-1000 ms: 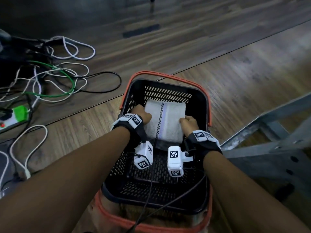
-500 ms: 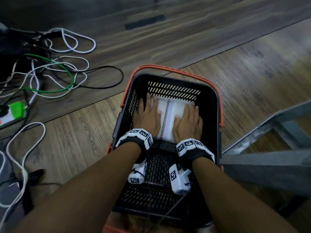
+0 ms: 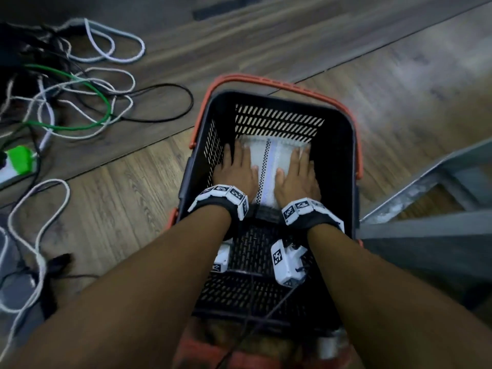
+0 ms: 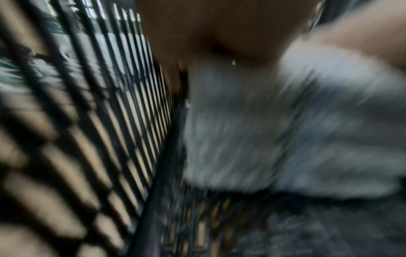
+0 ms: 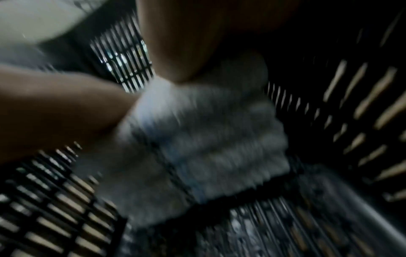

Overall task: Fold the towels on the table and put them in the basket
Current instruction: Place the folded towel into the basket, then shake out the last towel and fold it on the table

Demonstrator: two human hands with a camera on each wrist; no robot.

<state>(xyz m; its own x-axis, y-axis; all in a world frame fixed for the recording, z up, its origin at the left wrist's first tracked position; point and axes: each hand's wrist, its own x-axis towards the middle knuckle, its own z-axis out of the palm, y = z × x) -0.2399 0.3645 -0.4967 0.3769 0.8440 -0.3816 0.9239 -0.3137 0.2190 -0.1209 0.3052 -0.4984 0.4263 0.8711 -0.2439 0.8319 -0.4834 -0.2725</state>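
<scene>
A folded white towel (image 3: 269,169) lies flat on the floor of the black basket (image 3: 343,166), pushed up against the basket's far slatted wall. The left hand (image 3: 234,171) rests palm-down on the towel's left half, next to the basket's left wall; the right hand (image 3: 296,177) rests palm-down on the right half. On both hands the fingers lie straight and flat on the cloth, gripping nothing, with a checked stripe (image 3: 265,169) showing between them.

The step in hand looks like seating and flattening the towel. To do it well, pressure should go straight down and evenly through both palms, so the layers stay stacked and the fold edges stay square to the basket's far wall. The right wrist view shows the towel (image 5: 197,147) as several thick layers, so it will likely spring up a little when released; a slow, vertical lift of both hands should keep the top layer from dragging. The left wrist view shows the towel (image 4: 252,130) close to the basket's side wall (image 4: 98,121), so sliding it further that way risks bunching. The near part of the basket's floor is bare mesh, leaving room for more towels.
</scene>
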